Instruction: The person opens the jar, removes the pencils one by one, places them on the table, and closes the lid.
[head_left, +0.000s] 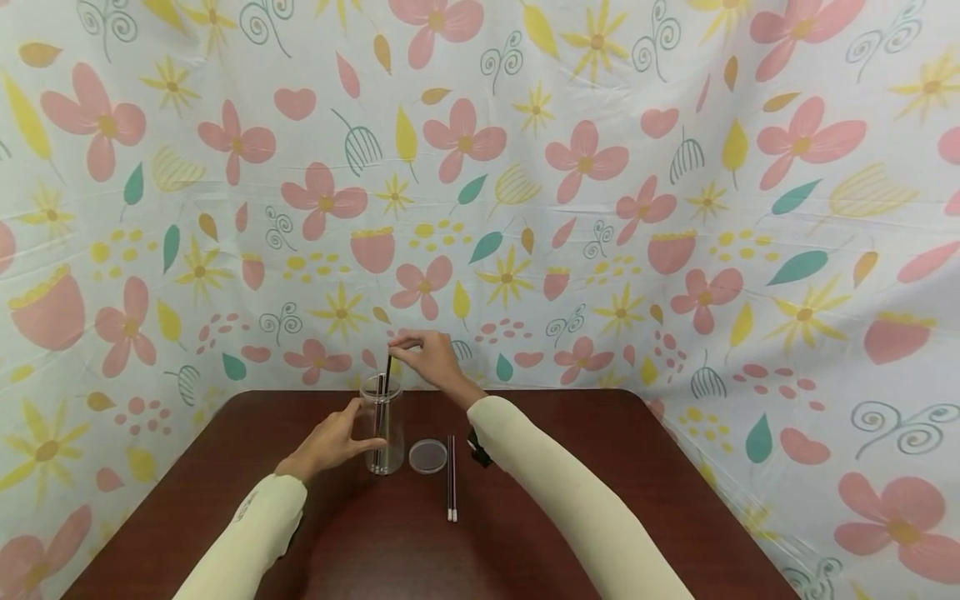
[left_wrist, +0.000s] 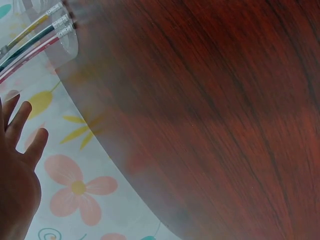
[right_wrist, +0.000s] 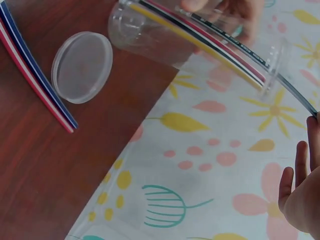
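A clear plastic jar [head_left: 395, 433] stands upright and uncapped on the table, my left hand [head_left: 330, 443] holding its side between thumb and fingers. Above the rim, my right hand [head_left: 430, 354] pinches the top of a dark pencil [right_wrist: 295, 92], whose lower part is inside the jar. Several other pencils lean in there, among them a yellow pencil [left_wrist: 30, 26] and a red pencil [left_wrist: 35, 52], with eraser ends at the bottom. Just right of the jar lies its round clear lid [head_left: 427, 457]. Beside the lid, a blue pencil [right_wrist: 36, 60] and a red pencil [right_wrist: 27, 71] lie side by side.
The dark reddish wooden table [head_left: 375, 550] ends a little behind the jar. A white curtain [head_left: 510, 225] with printed flowers and leaves hangs behind it and along both sides.
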